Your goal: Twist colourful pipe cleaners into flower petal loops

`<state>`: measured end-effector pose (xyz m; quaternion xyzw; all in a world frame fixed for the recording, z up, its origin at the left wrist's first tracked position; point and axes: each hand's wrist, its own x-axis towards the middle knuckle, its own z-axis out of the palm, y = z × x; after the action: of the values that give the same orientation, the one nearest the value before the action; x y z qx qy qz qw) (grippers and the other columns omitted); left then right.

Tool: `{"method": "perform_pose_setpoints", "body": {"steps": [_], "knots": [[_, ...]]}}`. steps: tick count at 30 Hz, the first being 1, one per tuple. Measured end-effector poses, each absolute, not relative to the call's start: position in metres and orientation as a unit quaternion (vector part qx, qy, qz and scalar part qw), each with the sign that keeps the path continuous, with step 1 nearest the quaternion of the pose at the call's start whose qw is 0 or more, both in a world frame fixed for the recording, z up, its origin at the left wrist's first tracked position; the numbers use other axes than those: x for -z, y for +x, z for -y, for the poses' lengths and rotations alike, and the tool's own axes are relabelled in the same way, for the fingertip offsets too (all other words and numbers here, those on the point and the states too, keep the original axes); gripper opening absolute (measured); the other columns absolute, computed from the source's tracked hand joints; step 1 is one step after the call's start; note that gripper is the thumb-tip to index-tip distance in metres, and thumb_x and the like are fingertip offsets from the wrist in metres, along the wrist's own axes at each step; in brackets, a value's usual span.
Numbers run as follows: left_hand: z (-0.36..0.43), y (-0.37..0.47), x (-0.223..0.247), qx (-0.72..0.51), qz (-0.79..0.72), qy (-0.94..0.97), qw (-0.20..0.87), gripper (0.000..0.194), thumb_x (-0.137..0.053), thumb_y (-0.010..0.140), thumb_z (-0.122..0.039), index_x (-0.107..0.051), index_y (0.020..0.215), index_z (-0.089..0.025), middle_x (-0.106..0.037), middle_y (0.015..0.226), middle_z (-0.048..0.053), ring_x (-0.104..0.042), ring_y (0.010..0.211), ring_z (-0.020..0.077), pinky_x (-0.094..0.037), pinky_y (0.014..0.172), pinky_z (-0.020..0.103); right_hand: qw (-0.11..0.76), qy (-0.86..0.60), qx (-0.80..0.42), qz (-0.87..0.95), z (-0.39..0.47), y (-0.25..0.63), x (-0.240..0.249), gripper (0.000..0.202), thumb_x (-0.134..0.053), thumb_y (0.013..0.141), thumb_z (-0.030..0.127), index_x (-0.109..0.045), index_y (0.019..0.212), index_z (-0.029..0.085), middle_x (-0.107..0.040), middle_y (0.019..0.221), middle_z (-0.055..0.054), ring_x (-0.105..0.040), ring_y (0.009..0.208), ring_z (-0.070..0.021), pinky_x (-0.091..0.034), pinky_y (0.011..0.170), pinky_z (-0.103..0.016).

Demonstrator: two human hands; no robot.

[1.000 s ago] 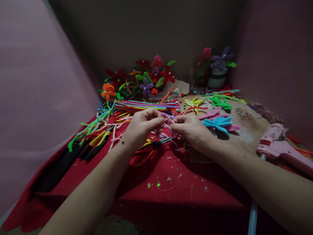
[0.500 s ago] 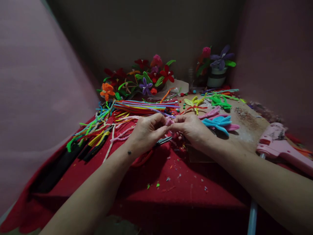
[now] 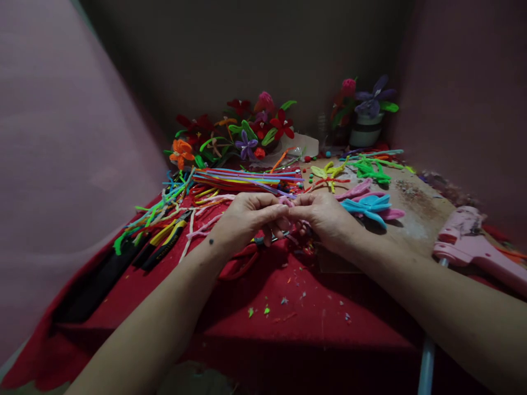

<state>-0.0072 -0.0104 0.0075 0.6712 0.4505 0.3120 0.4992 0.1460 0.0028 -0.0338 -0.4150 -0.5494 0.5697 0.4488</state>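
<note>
Above the middle of the red cloth, my left hand (image 3: 253,216) and my right hand (image 3: 319,216) meet fingertip to fingertip. Between them is a pink pipe cleaner (image 3: 287,202), bent small and mostly covered by the fingers. Both hands pinch it with thumb and forefinger; the lower fingers of the left hand hang loosely curled. Under the left hand lie scissors with red handles (image 3: 239,264), their blades partly hidden. Right of my right hand rest a blue pipe-cleaner flower (image 3: 368,206) and pink petal shapes (image 3: 356,190).
A bundle of coloured pipe cleaners (image 3: 247,178) lies behind the hands. Yellow-handled pliers (image 3: 167,241) are at left. A pink glue gun (image 3: 469,241) with a glue stick lies right of a board (image 3: 415,219). Finished flowers (image 3: 247,129) and a small pot (image 3: 366,130) stand behind.
My left hand has turned slightly, its thumb now extended along the pink piece and its lower fingers lowered and loosened. My right hand stays nearly in place.
</note>
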Motion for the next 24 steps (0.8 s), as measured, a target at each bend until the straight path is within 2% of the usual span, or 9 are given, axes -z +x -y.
{"method": "perform_pose_setpoints", "body": {"steps": [4,9,11,14,17,20,22,24], "knots": [[0.010,-0.005,-0.004,-0.312,-0.469,0.709,0.424,0.024,-0.063,0.070,-0.036,-0.061,0.063,-0.013,-0.053,0.052,-0.001,-0.046,0.044,0.0077,-0.035,0.041,0.018,0.449,-0.410,-0.600,0.520,-0.001,0.145,0.032,0.014,-0.060,0.060,0.014,-0.051,0.049,0.016,-0.050,0.042,0.002,-0.041,0.036,-0.0079,-0.030,0.039,-0.023],[0.012,-0.004,0.002,-0.370,-0.462,0.782,0.194,0.019,-0.061,0.072,-0.028,-0.060,0.059,-0.014,-0.052,0.055,-0.002,-0.044,0.053,0.0080,-0.034,0.053,0.020,0.443,-0.352,-0.664,0.489,-0.002,0.144,0.034,0.018,-0.062,0.061,0.017,-0.050,0.047,0.016,-0.046,0.038,0.003,-0.039,0.032,-0.0090,-0.030,0.036,-0.024],[0.012,-0.004,0.005,-0.374,-0.460,0.791,0.153,0.021,-0.059,0.074,-0.027,-0.056,0.057,-0.014,-0.050,0.055,-0.003,-0.043,0.054,0.0079,-0.033,0.054,0.021,0.441,-0.323,-0.676,0.495,-0.003,0.144,0.036,0.018,-0.063,0.062,0.021,-0.052,0.050,0.015,-0.048,0.040,0.003,-0.041,0.032,-0.0098,-0.031,0.036,-0.025],[0.011,-0.004,0.007,-0.367,-0.454,0.801,0.134,0.033,-0.058,0.075,-0.032,-0.046,0.050,-0.015,-0.039,0.051,-0.005,-0.035,0.051,0.0069,-0.029,0.051,0.021,0.446,-0.314,-0.674,0.498,-0.004,0.144,0.038,0.019,-0.065,0.063,0.024,-0.052,0.051,0.016,-0.048,0.041,0.003,-0.039,0.032,-0.0090,-0.030,0.036,-0.025],[0.011,-0.003,0.005,-0.367,-0.463,0.787,0.177,0.033,-0.057,0.076,-0.034,-0.045,0.052,-0.015,-0.036,0.052,-0.005,-0.032,0.051,0.0066,-0.028,0.050,0.020,0.463,-0.331,-0.671,0.475,-0.005,0.145,0.036,0.017,-0.064,0.061,0.021,-0.051,0.051,0.016,-0.046,0.041,0.004,-0.038,0.035,-0.0075,-0.030,0.038,-0.024],[0.011,-0.002,0.001,-0.347,-0.483,0.728,0.341,0.019,-0.063,0.071,-0.033,-0.054,0.070,-0.016,-0.047,0.058,-0.004,-0.040,0.049,0.0062,-0.031,0.045,0.019,0.503,-0.337,-0.659,0.446,-0.007,0.145,0.033,0.011,-0.062,0.059,0.015,-0.052,0.054,0.015,-0.048,0.046,0.004,-0.040,0.040,-0.0066,-0.030,0.041,-0.022],[0.011,0.000,0.000,-0.314,-0.482,0.681,0.453,0.021,-0.066,0.066,-0.030,-0.054,0.076,-0.016,-0.051,0.059,-0.004,-0.043,0.044,0.0057,-0.031,0.040,0.018,0.525,-0.341,-0.647,0.436,-0.008,0.145,0.033,0.008,-0.061,0.058,0.014,-0.053,0.056,0.014,-0.050,0.050,0.003,-0.042,0.043,-0.0069,-0.031,0.043,-0.022],[0.011,0.003,0.003,-0.293,-0.469,0.650,0.521,0.021,-0.066,0.065,-0.027,-0.053,0.076,-0.015,-0.052,0.057,-0.004,-0.045,0.040,0.0056,-0.031,0.036,0.017,0.530,-0.344,-0.642,0.434,-0.009,0.145,0.033,0.008,-0.061,0.058,0.015,-0.054,0.058,0.014,-0.052,0.053,0.001,-0.044,0.045,-0.0077,-0.033,0.045,-0.023]]}}
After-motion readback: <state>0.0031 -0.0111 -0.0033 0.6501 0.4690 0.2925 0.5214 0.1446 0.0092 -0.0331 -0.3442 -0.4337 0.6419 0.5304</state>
